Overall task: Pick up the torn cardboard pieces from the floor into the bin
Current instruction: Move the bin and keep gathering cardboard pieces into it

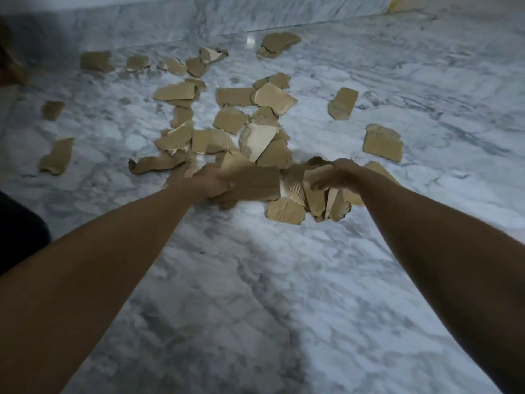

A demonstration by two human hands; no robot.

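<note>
Far left: a lone strip of torn cardboard [56, 156] flat on the marble floor [284, 280], a smaller scrap [52, 110] above it, both well apart from the main scatter; along the back, near the marble step [170, 18], a row of brown bits starting with a squarish piece [96, 61].

Left of centre: left hand [211, 182] low at the near edge of the heap, fingers curled round a flat rectangular cardboard piece [254, 184], thumb on top; piece blurred.

Centre: thickest cluster of torn cardboard pieces [227, 123] overlapping on the floor, one pale-faced shard [260, 140] lying on top of the brown ones.

Right of centre: right hand [338, 174] curled over a bunch of ragged scraps [321, 194], gripping them from above; bunch touching or just above the floor, cannot tell which; another scrap [285, 211] flat just beside it.

Further right: two separate pieces, one ridged [343, 103], one larger [383, 143], apart from the heap.
</note>
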